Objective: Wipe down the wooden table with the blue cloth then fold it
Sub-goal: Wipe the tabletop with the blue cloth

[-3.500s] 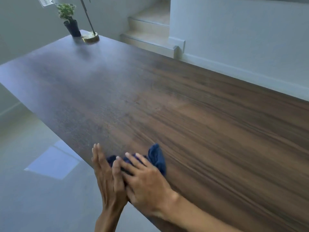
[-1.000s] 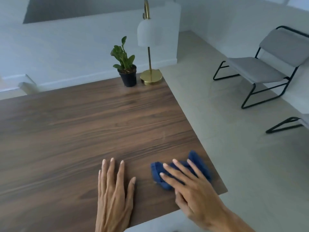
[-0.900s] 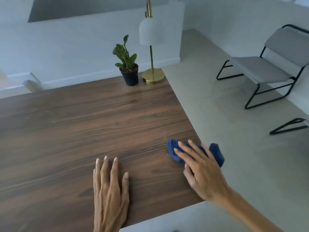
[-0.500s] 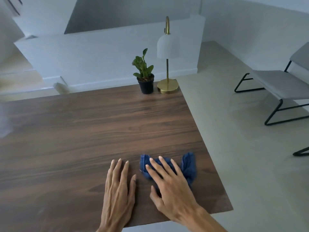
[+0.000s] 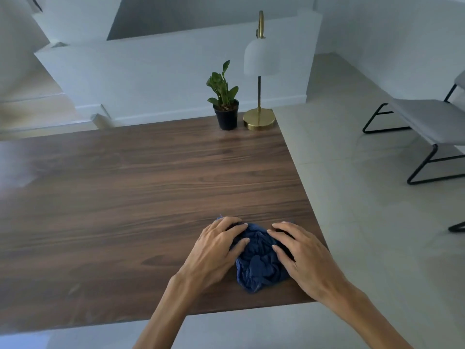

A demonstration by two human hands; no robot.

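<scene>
Both hands are down on the crumpled dark blue cloth [image 5: 259, 260], which sits bunched on the dark wooden table [image 5: 141, 187] near its corner, at about five o'clock on the tabletop from where I stand. I'd judge the wiping is over, or nearly so, and the folding is only starting: the cloth is a wrinkled heap with no flat edge or crease showing, so all of the folding is left to do.

The left hand [image 5: 216, 250] rests on the cloth's nine o'clock side, fingers curled onto the fabric, and the right hand [image 5: 299, 253] presses on its three o'clock side. The bulk of the cloth lies between the two palms and spills toward six o'clock, clear of both. Neither hand looks clenched; fingers are spread and bent, pinning or gathering the fabric, not lifting it.

At twelve o'clock, well apart at the far edge, stand a small green plant in a black pot [image 5: 225, 107] and a brass lamp with a white shade [image 5: 259, 79]
</scene>
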